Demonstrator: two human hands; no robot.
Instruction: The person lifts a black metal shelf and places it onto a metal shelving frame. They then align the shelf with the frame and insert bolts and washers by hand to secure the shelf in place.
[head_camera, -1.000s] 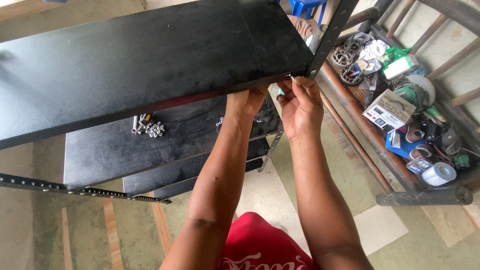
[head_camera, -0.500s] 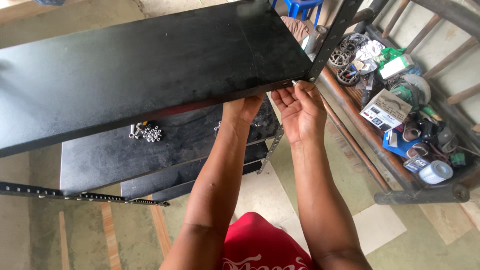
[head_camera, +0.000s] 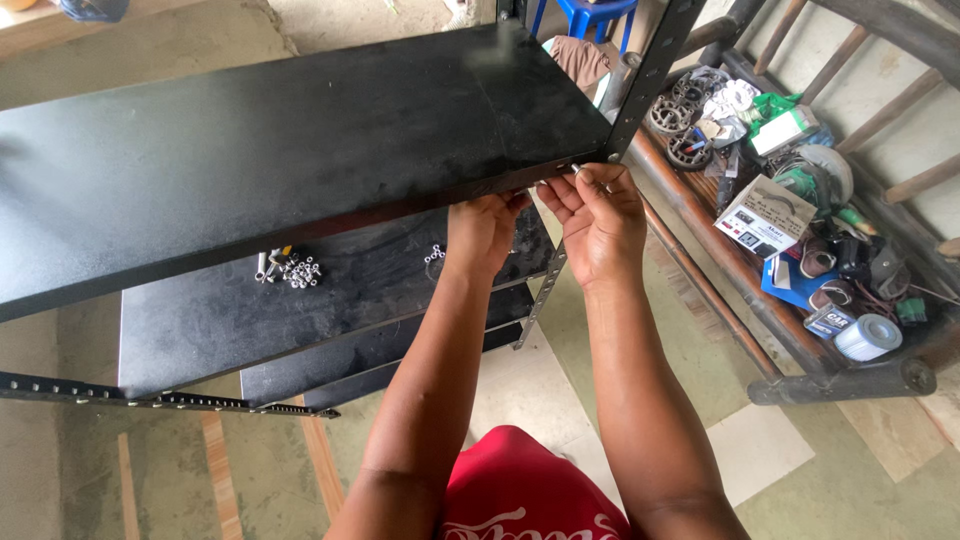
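Both hands met at the front right corner of the black shelf (head_camera: 300, 150); the right hand (head_camera: 598, 215) pinched a small bolt (head_camera: 577, 169) at the shelf's edge by the slotted upright (head_camera: 655, 65); the left hand (head_camera: 482, 228) was cupped beneath the shelf, contents unseen; fastening appeared underway, calling next for a nut from below the shelf.

Left hand (head_camera: 485, 225) fingers hidden under black shelf (head_camera: 300, 150); small fastener (head_camera: 577, 169) indistinct.

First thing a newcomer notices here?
The big black shelf board across the upper left, with the left hand under its front edge and the right hand pinching a small fastener at the corner post. Then the loose nuts and bolts on the lower shelf.
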